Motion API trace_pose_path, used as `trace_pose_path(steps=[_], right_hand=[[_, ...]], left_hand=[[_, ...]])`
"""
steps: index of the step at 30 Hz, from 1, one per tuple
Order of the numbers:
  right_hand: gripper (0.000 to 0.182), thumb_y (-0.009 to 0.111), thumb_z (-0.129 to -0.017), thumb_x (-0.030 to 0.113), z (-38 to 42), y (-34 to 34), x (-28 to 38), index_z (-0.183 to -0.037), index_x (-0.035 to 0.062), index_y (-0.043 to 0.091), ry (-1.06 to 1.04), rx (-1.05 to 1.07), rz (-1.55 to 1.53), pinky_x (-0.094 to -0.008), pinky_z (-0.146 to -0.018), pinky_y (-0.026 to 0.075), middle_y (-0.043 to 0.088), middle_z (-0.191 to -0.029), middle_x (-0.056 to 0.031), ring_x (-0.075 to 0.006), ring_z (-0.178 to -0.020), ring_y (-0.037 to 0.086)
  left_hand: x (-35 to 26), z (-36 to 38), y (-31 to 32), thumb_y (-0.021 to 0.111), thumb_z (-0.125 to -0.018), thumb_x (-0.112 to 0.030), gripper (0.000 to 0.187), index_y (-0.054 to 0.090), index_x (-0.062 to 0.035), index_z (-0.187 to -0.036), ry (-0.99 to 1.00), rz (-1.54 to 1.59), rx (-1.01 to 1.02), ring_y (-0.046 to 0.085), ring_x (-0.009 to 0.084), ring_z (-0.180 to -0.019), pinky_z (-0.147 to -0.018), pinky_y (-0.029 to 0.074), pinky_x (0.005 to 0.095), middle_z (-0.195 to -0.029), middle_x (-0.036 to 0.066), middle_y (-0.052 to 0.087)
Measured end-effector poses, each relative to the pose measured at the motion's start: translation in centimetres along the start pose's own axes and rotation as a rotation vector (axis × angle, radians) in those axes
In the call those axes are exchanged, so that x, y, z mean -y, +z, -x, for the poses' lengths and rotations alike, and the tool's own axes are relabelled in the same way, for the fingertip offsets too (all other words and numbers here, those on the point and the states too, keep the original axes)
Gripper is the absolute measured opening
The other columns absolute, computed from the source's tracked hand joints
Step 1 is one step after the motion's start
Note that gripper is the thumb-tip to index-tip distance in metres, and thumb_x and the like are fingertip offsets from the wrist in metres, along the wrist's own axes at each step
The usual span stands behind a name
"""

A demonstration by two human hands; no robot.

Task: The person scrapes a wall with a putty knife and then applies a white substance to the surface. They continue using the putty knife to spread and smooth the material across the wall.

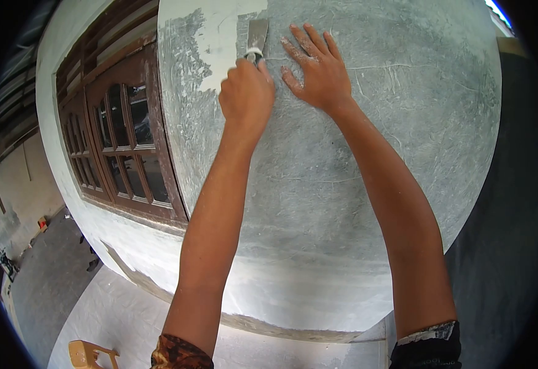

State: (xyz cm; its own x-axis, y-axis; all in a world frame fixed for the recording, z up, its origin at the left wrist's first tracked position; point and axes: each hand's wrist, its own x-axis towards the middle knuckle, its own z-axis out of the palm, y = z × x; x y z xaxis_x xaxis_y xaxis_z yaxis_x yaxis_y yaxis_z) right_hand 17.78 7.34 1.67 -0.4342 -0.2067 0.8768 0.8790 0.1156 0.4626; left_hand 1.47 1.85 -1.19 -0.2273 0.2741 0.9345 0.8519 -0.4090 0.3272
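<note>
My left hand [247, 93] is closed around the handle of a putty knife [257, 35], its metal blade pointing up against the wall [318, 215]. Beside the blade is a patch of pale coating [217, 46] with ragged edges, while grey, rough surface shows around it. To the right, my right hand [319, 71] lies with fingers spread on the wall, white dust on its fingertips. It holds nothing. Most of the knife's handle is hidden in my left fist.
A brown wooden window [118, 129] with glass panes is set in the wall at left. Low down stands a yellow-tan plastic stool [84, 353] on a light floor covering [103, 313]. Farther left, a paved area [54, 264] leads to another wall [26, 184].
</note>
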Motion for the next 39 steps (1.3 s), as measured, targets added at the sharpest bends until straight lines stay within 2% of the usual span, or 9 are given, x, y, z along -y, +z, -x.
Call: trace_pose_path(steps=[3,9,14,18,20,26,30,32,39], right_hand=[[0.052,0.065,-0.093,0.044,0.0,0.0,0.0,-0.139,0.0185,0.067,-0.004,-0.005,-0.008,-0.0480,-0.128,0.023,0.049,-0.160,-0.0035,-0.0240,-0.152,0.037],[0.053,0.065,-0.093,0.044,0.2,0.1,0.1,-0.139,0.0190,0.067,0.002,-0.002,0.015,-0.0477,-0.128,0.023,0.049,-0.160,-0.0032,-0.0236,-0.153,0.036],[0.052,0.062,-0.095,0.045,0.1,0.0,0.1,-0.140,0.0201,0.066,-0.002,0.007,0.035,-0.0467,-0.129,0.022,0.048,-0.160,-0.0020,-0.0229,-0.153,0.036],[0.052,0.063,-0.095,0.045,0.0,-0.2,0.1,-0.140,0.0199,0.066,0.003,0.020,0.030,-0.0466,-0.129,0.022,0.049,-0.160,-0.0019,-0.0224,-0.153,0.036],[0.052,0.063,-0.094,0.044,0.1,0.0,0.1,-0.140,0.0195,0.066,0.007,0.012,0.013,-0.0466,-0.129,0.022,0.049,-0.160,-0.0022,-0.0222,-0.153,0.036],[0.051,0.064,-0.094,0.042,0.1,0.1,0.1,-0.140,0.0191,0.067,0.002,0.008,0.017,-0.0469,-0.129,0.022,0.049,-0.160,-0.0025,-0.0228,-0.153,0.036],[0.051,0.064,-0.094,0.043,0.0,-0.2,0.2,-0.139,0.0194,0.067,0.002,0.019,0.024,-0.0468,-0.129,0.022,0.049,-0.160,-0.0024,-0.0227,-0.153,0.036],[0.051,0.064,-0.094,0.043,0.1,-0.2,0.2,-0.140,0.0196,0.067,0.014,0.024,0.019,-0.0466,-0.129,0.022,0.048,-0.160,-0.0023,-0.0224,-0.153,0.035],[0.052,0.064,-0.095,0.042,0.1,-0.3,0.2,-0.142,0.0200,0.065,0.018,0.049,0.037,-0.0459,-0.130,0.021,0.047,-0.161,-0.0017,-0.0217,-0.154,0.035]], left_hand=[[0.1,-0.6,-0.4,0.058,-0.103,-0.033,0.036,0.064,0.0024,-0.098,-0.003,0.028,0.021,0.072,0.0474,-0.086,-0.075,0.058,0.0559,-0.091,0.028,0.072],[2.1,5.4,-0.5,0.057,-0.104,-0.032,0.036,0.064,0.0026,-0.098,-0.113,-0.034,0.168,0.072,0.0479,-0.084,-0.075,0.057,0.0566,-0.091,0.028,0.072],[1.3,-1.3,-0.2,0.058,-0.104,-0.034,0.036,0.063,0.0023,-0.103,0.023,0.020,0.003,0.072,0.0483,-0.084,-0.074,0.057,0.0575,-0.090,0.028,0.071],[2.2,1.9,-0.2,0.057,-0.104,-0.034,0.037,0.063,0.0024,-0.103,0.010,0.001,0.008,0.072,0.0486,-0.085,-0.075,0.057,0.0571,-0.091,0.029,0.071],[3.0,5.3,-0.2,0.056,-0.104,-0.033,0.038,0.063,0.0034,-0.103,-0.127,-0.014,0.175,0.071,0.0491,-0.087,-0.076,0.057,0.0570,-0.093,0.030,0.071],[1.8,-1.5,-0.5,0.056,-0.104,-0.035,0.039,0.062,0.0043,-0.104,-0.003,0.053,0.015,0.071,0.0503,-0.087,-0.077,0.056,0.0588,-0.093,0.031,0.071],[2.9,1.3,-0.2,0.057,-0.104,-0.034,0.039,0.062,0.0044,-0.104,0.006,0.035,0.012,0.071,0.0502,-0.087,-0.078,0.057,0.0583,-0.093,0.031,0.071],[3.8,4.4,-0.2,0.056,-0.104,-0.033,0.038,0.063,0.0046,-0.105,-0.091,-0.015,0.129,0.071,0.0495,-0.087,-0.078,0.057,0.0577,-0.094,0.030,0.071],[2.1,-2.3,-0.8,0.056,-0.104,-0.032,0.037,0.063,0.0037,-0.105,0.023,0.044,0.034,0.072,0.0473,-0.086,-0.077,0.058,0.0560,-0.092,0.028,0.072]])
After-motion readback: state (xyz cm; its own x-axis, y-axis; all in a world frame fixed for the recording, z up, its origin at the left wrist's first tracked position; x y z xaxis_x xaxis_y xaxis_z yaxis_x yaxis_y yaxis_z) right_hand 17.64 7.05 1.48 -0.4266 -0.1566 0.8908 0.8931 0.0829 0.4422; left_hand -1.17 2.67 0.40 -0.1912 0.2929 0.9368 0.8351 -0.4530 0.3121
